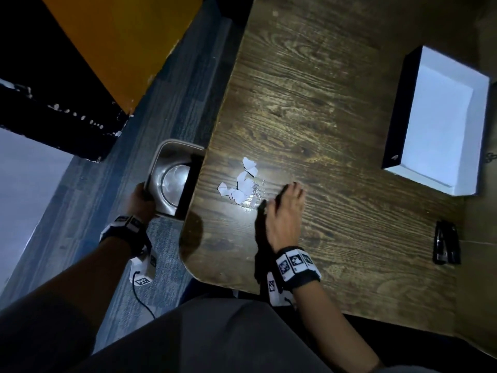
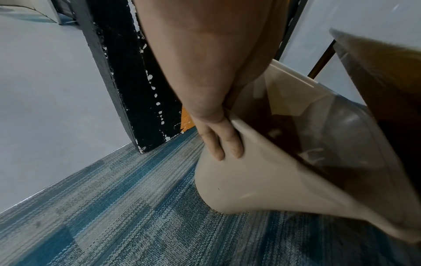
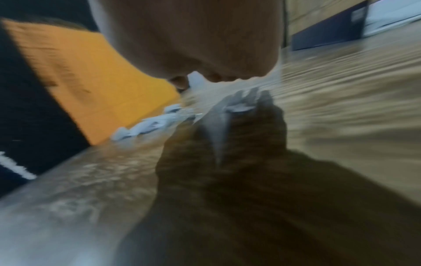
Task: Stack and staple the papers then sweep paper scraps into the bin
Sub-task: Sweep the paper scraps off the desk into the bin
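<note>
White paper scraps [image 1: 240, 184] lie in a small heap near the left edge of the wooden table [image 1: 336, 109]. My right hand [image 1: 282, 208] rests edge-on on the table just right of the scraps, fingers straight. The right wrist view is blurred, with the scraps [image 3: 157, 124] ahead of the hand. My left hand [image 1: 139, 197] grips the rim of a beige bin [image 1: 172, 173] with a metal inner pail, held off the carpet against the table's left edge, below the scraps. In the left wrist view its fingers [image 2: 218, 142] curl over the bin [image 2: 262, 176] wall.
A dark tray holding white paper [image 1: 441, 125] sits at the table's right. A black stapler [image 1: 445, 242] lies near the front right. Blue carpet [image 1: 166, 84], an orange panel [image 1: 115, 41] and a black post [image 2: 127, 77] are to the left.
</note>
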`<state>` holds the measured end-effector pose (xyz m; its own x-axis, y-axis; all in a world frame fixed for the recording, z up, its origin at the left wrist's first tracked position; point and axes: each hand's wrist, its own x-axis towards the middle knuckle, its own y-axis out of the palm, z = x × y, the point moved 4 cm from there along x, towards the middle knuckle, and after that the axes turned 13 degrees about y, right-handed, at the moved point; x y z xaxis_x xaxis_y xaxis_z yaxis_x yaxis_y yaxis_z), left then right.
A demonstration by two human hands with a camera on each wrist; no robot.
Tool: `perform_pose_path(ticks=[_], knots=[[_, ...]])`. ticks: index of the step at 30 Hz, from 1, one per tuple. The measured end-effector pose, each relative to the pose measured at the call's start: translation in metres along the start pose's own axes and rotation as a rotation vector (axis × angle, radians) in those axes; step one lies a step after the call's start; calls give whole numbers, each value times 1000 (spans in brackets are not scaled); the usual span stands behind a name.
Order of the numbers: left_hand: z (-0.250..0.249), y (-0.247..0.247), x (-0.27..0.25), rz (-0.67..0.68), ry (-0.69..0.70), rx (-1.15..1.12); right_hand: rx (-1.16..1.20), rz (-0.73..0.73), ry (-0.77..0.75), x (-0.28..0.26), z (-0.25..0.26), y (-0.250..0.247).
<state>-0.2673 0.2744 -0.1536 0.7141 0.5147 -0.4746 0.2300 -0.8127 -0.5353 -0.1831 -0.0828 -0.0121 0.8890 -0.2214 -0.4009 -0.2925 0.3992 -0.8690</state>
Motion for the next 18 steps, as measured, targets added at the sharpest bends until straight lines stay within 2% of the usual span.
perform_pose_path(ticks=[2, 4, 12, 15, 18], knots=[[-9, -1, -7, -39, 22, -26, -25, 6, 176, -3, -25, -2], [-11, 0, -10, -48, 34, -26, -24, 54, 237, -14, -26, 8], [-15, -3, -18, -40, -19, -75, 22, 209, -154, -47, 71, 53], [-20, -4, -19, -50, -36, -117, 88, 170, -182, -36, 75, 38], [-10, -5, -13, -46, -21, -136, 71, 76, -107, 1, 63, 16]])
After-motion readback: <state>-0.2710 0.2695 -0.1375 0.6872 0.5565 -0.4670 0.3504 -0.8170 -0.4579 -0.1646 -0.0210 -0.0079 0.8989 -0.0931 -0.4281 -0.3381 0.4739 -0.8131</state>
